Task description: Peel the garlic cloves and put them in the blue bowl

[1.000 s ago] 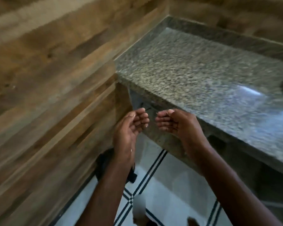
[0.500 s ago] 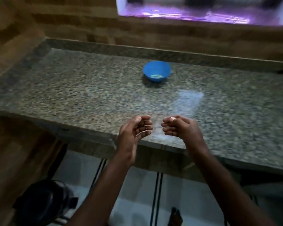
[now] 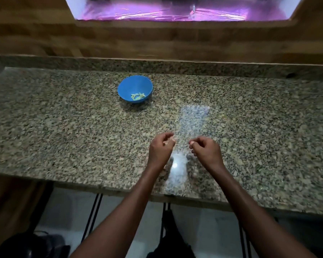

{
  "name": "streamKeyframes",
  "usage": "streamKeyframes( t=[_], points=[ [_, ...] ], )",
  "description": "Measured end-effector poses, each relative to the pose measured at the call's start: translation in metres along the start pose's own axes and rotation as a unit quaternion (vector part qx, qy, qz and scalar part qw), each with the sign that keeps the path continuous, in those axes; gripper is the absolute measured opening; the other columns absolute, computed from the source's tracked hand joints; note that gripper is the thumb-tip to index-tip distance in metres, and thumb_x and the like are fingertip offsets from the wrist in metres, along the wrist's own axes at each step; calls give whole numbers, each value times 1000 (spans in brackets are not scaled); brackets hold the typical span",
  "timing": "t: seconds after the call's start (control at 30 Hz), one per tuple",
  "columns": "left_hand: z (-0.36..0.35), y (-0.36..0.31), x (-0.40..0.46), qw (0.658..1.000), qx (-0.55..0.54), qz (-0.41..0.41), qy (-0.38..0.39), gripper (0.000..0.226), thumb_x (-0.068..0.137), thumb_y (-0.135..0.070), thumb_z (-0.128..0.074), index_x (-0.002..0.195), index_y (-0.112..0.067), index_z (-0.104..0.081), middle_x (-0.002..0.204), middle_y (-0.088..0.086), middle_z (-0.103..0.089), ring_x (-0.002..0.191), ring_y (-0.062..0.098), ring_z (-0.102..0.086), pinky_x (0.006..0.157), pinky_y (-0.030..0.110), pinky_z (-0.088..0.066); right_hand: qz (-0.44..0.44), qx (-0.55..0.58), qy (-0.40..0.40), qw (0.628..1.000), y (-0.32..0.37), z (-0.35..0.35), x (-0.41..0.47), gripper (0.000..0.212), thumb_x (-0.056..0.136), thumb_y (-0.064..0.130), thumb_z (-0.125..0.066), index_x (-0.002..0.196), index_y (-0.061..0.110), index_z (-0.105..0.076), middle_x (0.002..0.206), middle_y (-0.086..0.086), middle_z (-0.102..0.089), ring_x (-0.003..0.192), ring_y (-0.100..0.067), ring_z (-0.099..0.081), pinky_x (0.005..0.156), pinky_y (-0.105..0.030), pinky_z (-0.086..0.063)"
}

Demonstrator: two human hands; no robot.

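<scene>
A speckled granite table (image 3: pixel 67 127) runs along a wood-panelled wall, with a strip of purple-lit glass above it. The blue bowl (image 3: pixel 135 88) sits toward the back of the table, left of centre, and a small heap of pale peeled garlic cloves (image 3: pixel 137 96) lies in its bottom.

Both hands hover over the near part of the table, well apart from the bowl. The left hand (image 3: pixel 160 148) has its fingers curled in with the thumb against the fingertips; the right hand (image 3: pixel 206 149) is curled the same way. Each grip looks pinched, but motion blur hides whether either one holds a clove or a scrap of skin, so I cannot tell.

No unpeeled garlic shows anywhere on the table, so the task is probably close to done, or the last clove is tucked in a hand.

The risks from here are small ones. A clove pinched this lightly could slip and bounce off the near edge to the floor. The bowl looks light, so a careless reach may tip or shove it.
</scene>
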State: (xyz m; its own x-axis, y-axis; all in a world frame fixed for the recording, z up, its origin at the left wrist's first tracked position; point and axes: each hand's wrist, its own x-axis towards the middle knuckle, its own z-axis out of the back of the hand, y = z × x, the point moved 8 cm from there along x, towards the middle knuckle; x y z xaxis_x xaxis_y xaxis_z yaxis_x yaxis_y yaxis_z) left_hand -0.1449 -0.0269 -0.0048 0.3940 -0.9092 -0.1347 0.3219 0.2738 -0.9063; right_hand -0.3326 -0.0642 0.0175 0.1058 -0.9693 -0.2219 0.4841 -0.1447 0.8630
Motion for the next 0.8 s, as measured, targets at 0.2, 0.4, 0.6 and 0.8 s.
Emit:
streamKeyframes(
  t=[0.2,0.4,0.6,0.8],
  points=[
    [-13,35,70,918,392,-62,18,67,103,-43,-50,159,-13,-30,167,13,-24,154,30,-20,124,48,-17,63,-167,-16,984,5,-25,69,24,97,22,-66,118,12,-72,99,-2,-74,82,-14,-66,68,-20,-46],
    [-9,65,87,884,457,-99,31,76,103,-60,-28,163,-13,-22,170,14,-17,157,31,-15,124,48,-11,129,-247,0,960,24,-69,129,15,95,17,-69,108,9,-71,101,-10,-67,85,-24,-64,69,-26,-42],
    [-6,63,86,885,451,-115,16,74,103,-60,-32,162,-15,-25,170,11,-19,156,27,-18,123,46,-17,182,-262,15,947,37,-83,153,9,92,12,-71,84,11,-66,83,-4,-62,72,-20,-55,59,-27,-32],
    [-7,60,85,889,446,-103,4,76,101,-60,-40,161,-15,-30,169,9,-24,155,26,-23,122,46,-21,200,-162,-6,966,100,-94,200,14,88,3,-69,78,12,-68,75,0,-67,69,-15,-61,60,-27,-46]
  ],
)
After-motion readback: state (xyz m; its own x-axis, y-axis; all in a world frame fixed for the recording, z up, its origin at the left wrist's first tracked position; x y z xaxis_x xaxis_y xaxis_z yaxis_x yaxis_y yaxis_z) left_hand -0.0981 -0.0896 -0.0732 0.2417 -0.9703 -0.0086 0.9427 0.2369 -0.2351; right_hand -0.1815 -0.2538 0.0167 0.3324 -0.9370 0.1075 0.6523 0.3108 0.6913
